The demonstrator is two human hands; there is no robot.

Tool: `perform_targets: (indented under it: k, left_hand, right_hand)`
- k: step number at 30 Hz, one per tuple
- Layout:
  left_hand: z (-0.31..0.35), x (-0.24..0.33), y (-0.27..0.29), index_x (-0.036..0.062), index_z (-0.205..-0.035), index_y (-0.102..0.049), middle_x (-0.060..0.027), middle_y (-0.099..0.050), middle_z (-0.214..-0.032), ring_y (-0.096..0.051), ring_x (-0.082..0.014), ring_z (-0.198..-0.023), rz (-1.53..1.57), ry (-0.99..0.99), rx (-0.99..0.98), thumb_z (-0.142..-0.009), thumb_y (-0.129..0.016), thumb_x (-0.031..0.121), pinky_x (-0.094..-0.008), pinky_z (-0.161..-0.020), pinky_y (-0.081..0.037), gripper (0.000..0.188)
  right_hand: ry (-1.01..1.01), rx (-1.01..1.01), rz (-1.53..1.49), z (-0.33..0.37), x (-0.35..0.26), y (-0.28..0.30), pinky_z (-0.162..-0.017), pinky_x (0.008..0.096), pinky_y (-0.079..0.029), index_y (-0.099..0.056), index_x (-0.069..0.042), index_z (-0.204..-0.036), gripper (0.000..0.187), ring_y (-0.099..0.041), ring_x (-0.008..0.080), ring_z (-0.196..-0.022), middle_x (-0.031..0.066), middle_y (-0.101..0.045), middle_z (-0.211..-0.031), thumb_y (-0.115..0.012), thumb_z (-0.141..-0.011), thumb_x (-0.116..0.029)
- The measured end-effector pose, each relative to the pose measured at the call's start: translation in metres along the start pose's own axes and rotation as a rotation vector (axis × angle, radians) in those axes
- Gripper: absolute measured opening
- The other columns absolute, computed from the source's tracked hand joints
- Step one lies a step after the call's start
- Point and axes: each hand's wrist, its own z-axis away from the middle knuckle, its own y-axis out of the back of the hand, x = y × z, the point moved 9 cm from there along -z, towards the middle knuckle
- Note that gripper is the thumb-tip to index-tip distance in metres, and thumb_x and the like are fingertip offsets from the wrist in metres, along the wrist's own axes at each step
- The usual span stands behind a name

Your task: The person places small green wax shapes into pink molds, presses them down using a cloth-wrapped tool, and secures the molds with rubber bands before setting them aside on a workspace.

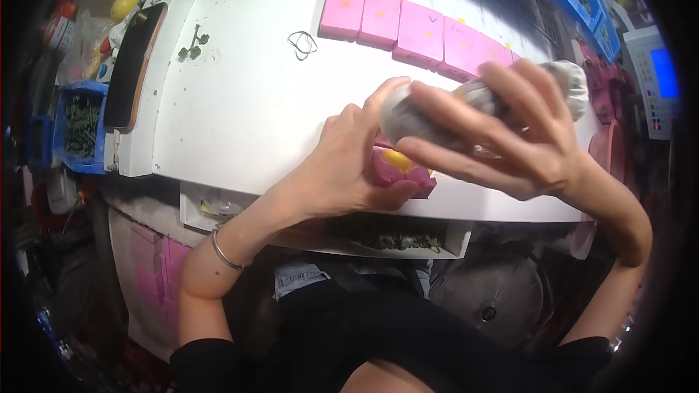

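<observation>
My left hand (346, 160) is closed around a pink block (416, 178) with a yellow patch on its upper face, low over the front part of the white worktop (233, 94). A grey-white, soft-looking cloth bundle (411, 120) lies across the top of that block, its far end gathered. The fingers of my right hand (531, 138) wrap round this bundle from above and the right, with slight motion blur. Part of the block is hidden beneath the bundle and my fingers. Whether the two things touch I cannot tell.
Several pink blocks (421, 38) stand in a row along the back edge. A black band (303, 45) and a small green branched piece (194, 44) lie on the worktop. Left are a phone (135, 65) and a blue basket (91, 87); right is a machine with a blue screen (664, 73).
</observation>
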Motion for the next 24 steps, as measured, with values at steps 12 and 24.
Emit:
perform_targets:
  k: [12, 24]
  left_hand:
    - [0.001, 0.006, -0.001, 0.0020, -0.138, -0.025, -0.0165, -0.052, -0.124, -0.049, -0.0387, -0.108, 0.259, -0.083, 0.161, -0.073, -0.062, 0.031, -0.0486, -0.096, -0.037, 0.080]
    - [0.010, 0.029, -0.001, 0.0100, -0.132, -0.049, -0.0087, -0.045, -0.138, -0.052, -0.0184, -0.098, -0.150, -0.182, 0.231, -0.081, -0.053, 0.027, -0.0313, -0.087, -0.034, 0.053]
  right_hand:
    - [-0.307, -0.131, 0.110, 0.041, 0.004, -0.003, -0.072, 0.0279, -0.046, -0.052, -0.034, -0.129, 0.050, -0.051, 0.0189, -0.088, -0.0009, -0.051, -0.134, -0.064, -0.082, -0.024]
    - [-0.625, -0.170, -0.117, 0.082, -0.030, -0.013, -0.092, 0.0380, -0.041, -0.058, -0.008, -0.121, 0.043, -0.053, 0.0249, -0.110, 0.0099, -0.052, -0.130, -0.064, -0.079, -0.015]
